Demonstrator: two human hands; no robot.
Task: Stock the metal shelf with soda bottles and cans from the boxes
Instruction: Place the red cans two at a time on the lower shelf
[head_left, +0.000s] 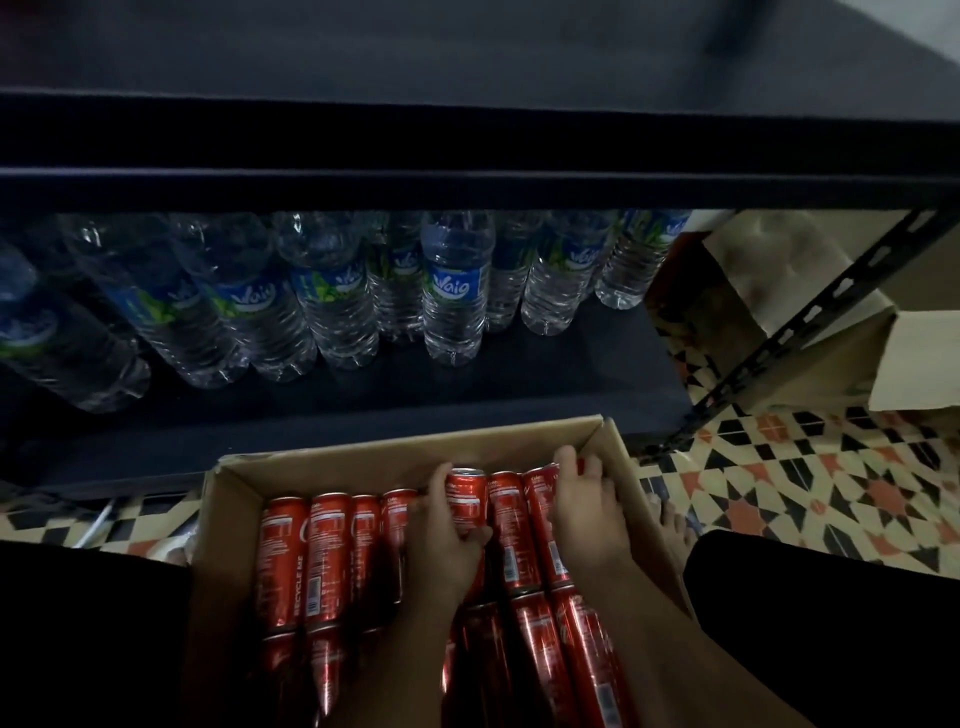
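Lifting cans from the box (332, 454): our left hand (447, 540) curls fingers round one red can (466, 501); right hand (584, 512), fingers together, clasps the end can (589, 464). We should pull straight up.

I can read "Vaig" in white letters on the blue-and-green label of the water bottle (456, 291) standing at the middle of the shelf, and the same word, partly cut off, on the bottles beside it. On a red can (322, 558) lying in the cardboard box, "RECYCLE ME" runs along the side next to a barcode; the other print on the cans is too small for me to make out.
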